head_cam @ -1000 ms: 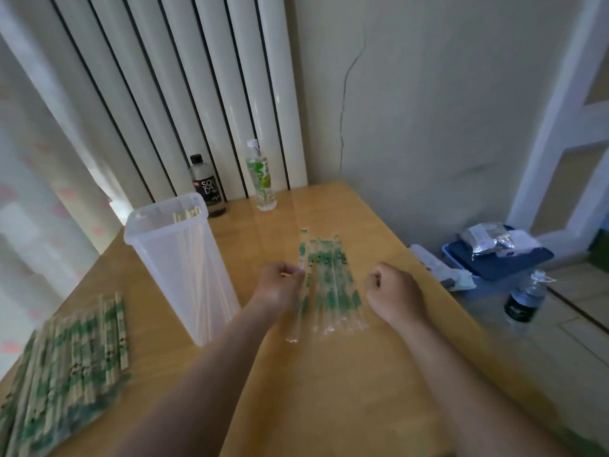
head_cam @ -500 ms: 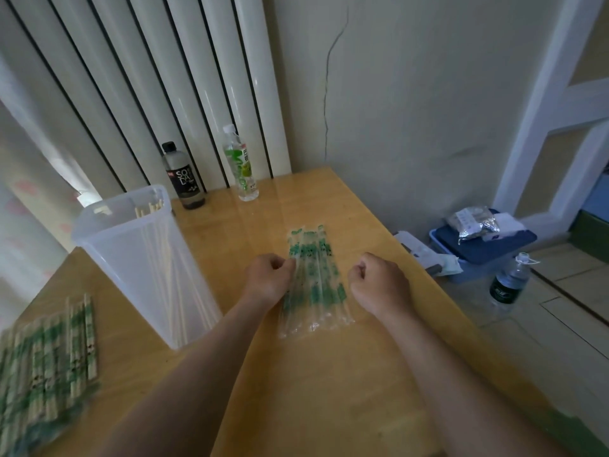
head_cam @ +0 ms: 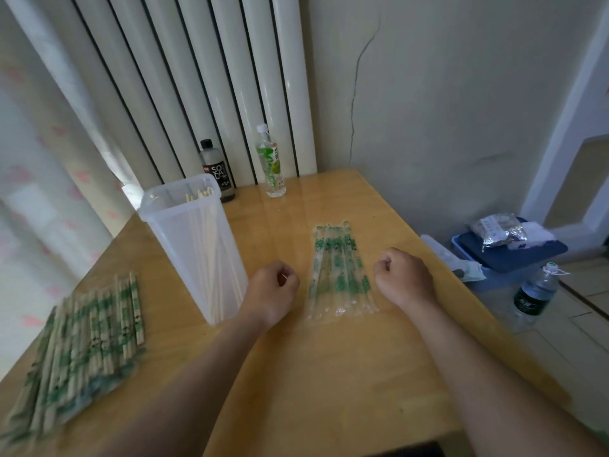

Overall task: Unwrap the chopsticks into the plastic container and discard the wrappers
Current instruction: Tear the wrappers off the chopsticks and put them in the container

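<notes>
A tall clear plastic container [head_cam: 184, 232] stands on the wooden table [head_cam: 329, 374] with several bare chopsticks [head_cam: 211, 258] upright inside. A flat pile of empty green-printed wrappers [head_cam: 339, 275] lies in the middle of the table. My left hand [head_cam: 273, 288] is curled into a fist between the container and the wrappers, a short gap from both, and holds nothing I can see. My right hand [head_cam: 403, 278] is a fist just right of the wrappers, also holding nothing. A heap of wrapped chopsticks [head_cam: 82, 341] lies at the table's left front.
A dark soda bottle [head_cam: 217, 173] and a clear green-labelled bottle [head_cam: 272, 163] stand at the table's far edge by the radiator. On the floor to the right are a blue box [head_cam: 514, 255] with a foil bag on it and a water bottle [head_cam: 534, 295].
My left hand has drawn back to the left, off the edge of the wrapper pile it was touching. The right hand stays a fist beside the pile.
</notes>
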